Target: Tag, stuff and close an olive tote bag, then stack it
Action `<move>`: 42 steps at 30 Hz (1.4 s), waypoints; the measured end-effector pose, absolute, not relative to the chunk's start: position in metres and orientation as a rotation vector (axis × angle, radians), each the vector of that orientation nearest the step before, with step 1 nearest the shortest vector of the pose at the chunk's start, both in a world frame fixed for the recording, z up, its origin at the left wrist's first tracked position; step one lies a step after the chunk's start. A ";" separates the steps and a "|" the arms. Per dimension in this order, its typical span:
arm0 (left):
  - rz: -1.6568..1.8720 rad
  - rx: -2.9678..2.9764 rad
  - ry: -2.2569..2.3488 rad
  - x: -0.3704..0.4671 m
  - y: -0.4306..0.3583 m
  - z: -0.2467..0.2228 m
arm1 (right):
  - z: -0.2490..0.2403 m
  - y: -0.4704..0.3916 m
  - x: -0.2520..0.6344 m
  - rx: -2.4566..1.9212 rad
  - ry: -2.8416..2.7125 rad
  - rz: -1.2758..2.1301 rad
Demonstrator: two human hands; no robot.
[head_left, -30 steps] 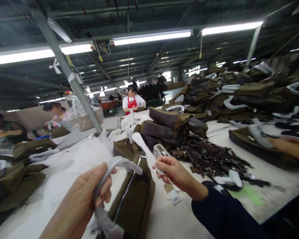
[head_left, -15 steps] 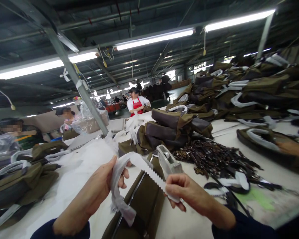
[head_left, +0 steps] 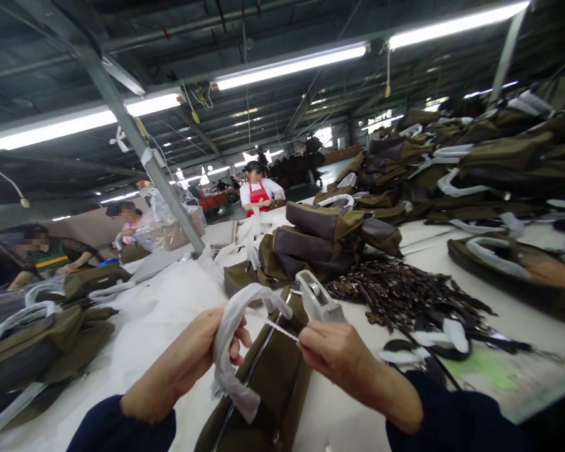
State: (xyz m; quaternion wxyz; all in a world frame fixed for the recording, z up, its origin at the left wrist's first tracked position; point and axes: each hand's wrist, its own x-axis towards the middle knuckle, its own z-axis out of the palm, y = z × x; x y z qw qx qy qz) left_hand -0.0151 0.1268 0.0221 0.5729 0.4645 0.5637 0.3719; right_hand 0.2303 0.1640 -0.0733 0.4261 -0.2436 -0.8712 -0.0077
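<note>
An olive bag with a zip lies on the table before me. Its curved handle is wrapped in white sheet material, and my left hand is closed round the wrapped handle, fingers partly behind it. My right hand pinches the end of a narrow white strip of tape, stretched taut from the handle and seen nearly edge-on. Just behind my right hand stands a grey tape dispenser. A short dark piece of the handle shows bare at its right end.
Stacked bags stand ahead, beside a heap of dark straps with metal hooks. White sheets spread at left, near more bags. A larger pile rises at right, where another person's hand touches a bag. Co-workers are farther back.
My right hand has turned and moved slightly left and up. The tape, earlier showing its flat side and jagged edge, is now twisted edge-on. The wrapped handle stays in my left hand.
</note>
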 end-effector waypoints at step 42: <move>1.171 1.465 1.342 0.034 0.108 0.057 | -0.003 0.174 0.195 -0.216 -1.468 1.579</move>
